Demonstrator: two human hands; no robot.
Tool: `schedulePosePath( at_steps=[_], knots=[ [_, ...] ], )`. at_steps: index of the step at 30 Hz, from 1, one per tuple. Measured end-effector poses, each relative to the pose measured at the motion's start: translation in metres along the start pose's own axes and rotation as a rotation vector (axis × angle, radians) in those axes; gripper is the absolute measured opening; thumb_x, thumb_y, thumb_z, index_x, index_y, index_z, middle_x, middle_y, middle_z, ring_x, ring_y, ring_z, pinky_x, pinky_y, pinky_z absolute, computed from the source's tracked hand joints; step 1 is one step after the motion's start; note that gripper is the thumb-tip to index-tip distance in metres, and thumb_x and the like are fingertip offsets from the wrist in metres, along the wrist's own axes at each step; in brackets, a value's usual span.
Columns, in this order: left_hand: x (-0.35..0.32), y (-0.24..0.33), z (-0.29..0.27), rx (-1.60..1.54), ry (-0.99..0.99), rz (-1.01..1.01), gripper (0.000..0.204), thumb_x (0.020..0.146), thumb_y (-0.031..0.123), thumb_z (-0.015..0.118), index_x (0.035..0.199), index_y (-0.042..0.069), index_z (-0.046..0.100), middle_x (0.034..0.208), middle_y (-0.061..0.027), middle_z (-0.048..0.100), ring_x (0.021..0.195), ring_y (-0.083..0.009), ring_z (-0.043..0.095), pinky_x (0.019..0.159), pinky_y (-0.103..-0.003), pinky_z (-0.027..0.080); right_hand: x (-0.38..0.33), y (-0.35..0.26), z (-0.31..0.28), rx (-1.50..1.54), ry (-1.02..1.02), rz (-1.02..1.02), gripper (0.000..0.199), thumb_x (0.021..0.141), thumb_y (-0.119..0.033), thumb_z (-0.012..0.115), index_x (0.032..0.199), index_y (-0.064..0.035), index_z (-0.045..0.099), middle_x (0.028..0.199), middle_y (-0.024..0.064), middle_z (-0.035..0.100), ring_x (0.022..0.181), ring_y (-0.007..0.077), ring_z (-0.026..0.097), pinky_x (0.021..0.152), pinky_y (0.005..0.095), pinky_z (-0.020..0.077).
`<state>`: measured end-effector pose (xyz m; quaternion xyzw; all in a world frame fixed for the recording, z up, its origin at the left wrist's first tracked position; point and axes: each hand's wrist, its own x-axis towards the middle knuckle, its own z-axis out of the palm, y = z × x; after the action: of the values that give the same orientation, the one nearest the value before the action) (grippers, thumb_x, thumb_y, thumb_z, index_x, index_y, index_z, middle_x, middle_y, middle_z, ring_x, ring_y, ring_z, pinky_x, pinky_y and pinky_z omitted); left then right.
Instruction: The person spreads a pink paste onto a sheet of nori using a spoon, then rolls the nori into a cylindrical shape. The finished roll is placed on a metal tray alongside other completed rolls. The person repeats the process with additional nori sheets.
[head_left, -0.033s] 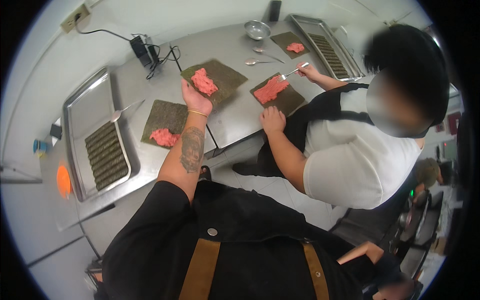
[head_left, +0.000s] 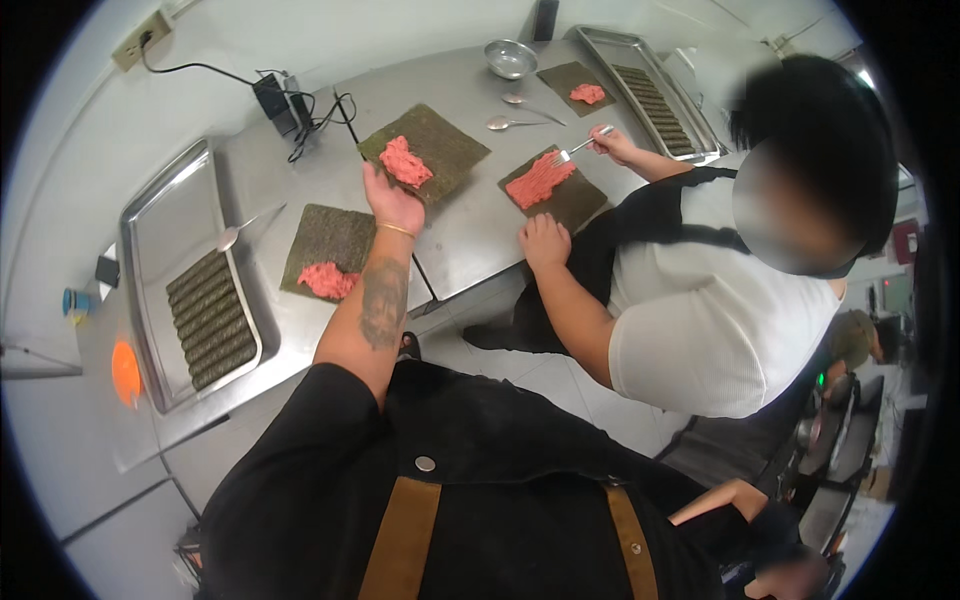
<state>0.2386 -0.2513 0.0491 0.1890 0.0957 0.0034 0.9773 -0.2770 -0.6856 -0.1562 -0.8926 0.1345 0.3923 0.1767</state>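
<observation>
My left hand (head_left: 395, 205) is under the near edge of a dark green nori sheet (head_left: 450, 150) and holds it up, the thumb side showing at the edge and the fingers hidden beneath. A lump of pink paste (head_left: 405, 162) sits on that sheet. Beside my forearm, a second nori sheet (head_left: 325, 232) lies on the steel table (head_left: 470, 240) with pink paste (head_left: 326, 280) near its front edge. At the lower right a bent bare arm, seemingly my right arm (head_left: 722, 500), shows at my black sleeve. Its hand is too blurred to make out.
A steel tray (head_left: 165, 215) holds dark green rolls (head_left: 212, 320) and a spoon (head_left: 228, 238). To my right a co-worker's hand (head_left: 612, 145) presses a fork (head_left: 585, 143) into paste on another nori sheet (head_left: 590, 200). Beyond are spoons (head_left: 500, 123), a bowl (head_left: 510, 60) and cables (head_left: 325, 110).
</observation>
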Motion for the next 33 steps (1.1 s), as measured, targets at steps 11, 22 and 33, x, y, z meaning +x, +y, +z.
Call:
schedulePosePath(
  at_steps=[11, 22, 33],
  knots=[
    [-0.063, 0.164, -0.096, 1.381, 0.07, 0.274, 0.027, 0.11, 0.021, 0.066, 0.124, 0.001, 0.076, 0.103, -0.0049, 0.078, 0.094, -0.013, 0.07, 0.087, -0.03, 0.057, -0.006, -0.245, -0.113, 0.397, 0.197, -0.241, 0.031, 0.1, -0.027, 0.072, 0.117, -0.0017, 0.075, 0.111, 0.0219, 0.076, 0.104, 0.0408, 0.073, 0.091, 0.0486, 0.0569],
    [-0.208, 0.203, -0.137, 1.849, 0.411, 0.346, 0.045, 0.107, 0.011, 0.061, 0.152, 0.009, 0.059, 0.136, -0.0229, 0.073, 0.123, -0.036, 0.073, 0.098, -0.045, 0.06, 0.051, -0.42, -0.201, 0.482, 0.506, -0.697, 0.022, 0.101, -0.023, 0.071, 0.111, -0.0038, 0.075, 0.108, 0.0197, 0.076, 0.104, 0.0428, 0.07, 0.093, 0.0512, 0.0553],
    [-0.177, 0.224, -0.134, 2.45, -0.12, 0.287, 0.038, 0.104, 0.009, 0.055, 0.14, -0.001, 0.063, 0.154, -0.0233, 0.056, 0.148, -0.0416, 0.05, 0.122, -0.048, 0.044, 0.067, -0.49, -0.211, 0.175, 0.583, -0.56, 0.036, 0.099, -0.036, 0.071, 0.113, -0.0029, 0.076, 0.109, 0.0212, 0.076, 0.107, 0.0439, 0.07, 0.096, 0.054, 0.0544]
  ],
)
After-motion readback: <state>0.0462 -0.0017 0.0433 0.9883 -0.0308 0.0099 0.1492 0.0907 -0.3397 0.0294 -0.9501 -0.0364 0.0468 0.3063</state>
